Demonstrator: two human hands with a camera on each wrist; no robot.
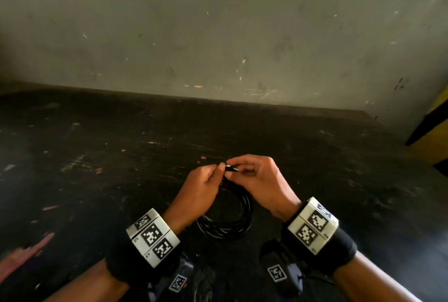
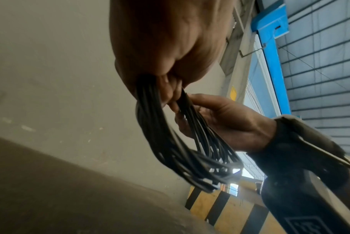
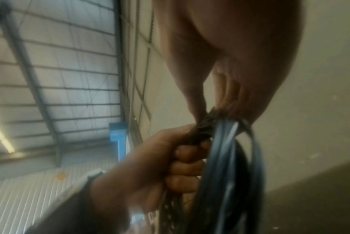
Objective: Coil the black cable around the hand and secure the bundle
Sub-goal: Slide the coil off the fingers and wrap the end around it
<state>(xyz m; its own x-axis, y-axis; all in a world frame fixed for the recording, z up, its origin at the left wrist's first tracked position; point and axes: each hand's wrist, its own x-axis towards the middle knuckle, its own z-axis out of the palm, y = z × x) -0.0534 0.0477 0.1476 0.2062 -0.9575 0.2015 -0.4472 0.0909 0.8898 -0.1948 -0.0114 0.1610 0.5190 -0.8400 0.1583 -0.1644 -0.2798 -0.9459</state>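
Cable, black and already wound into a bundle of loops, hangs between my two hands above the dark desk. My left hand is curled tight round the top of the loops; my right hand pinches the loose plug end just beside it. Coiling looks finished, I judge, and securing is under way. Next, that end needs wrapping round the gathered strands and tucking through. No containers are in sight; a scuffed wall stands beyond.

Both hands grip the coiled black cable.
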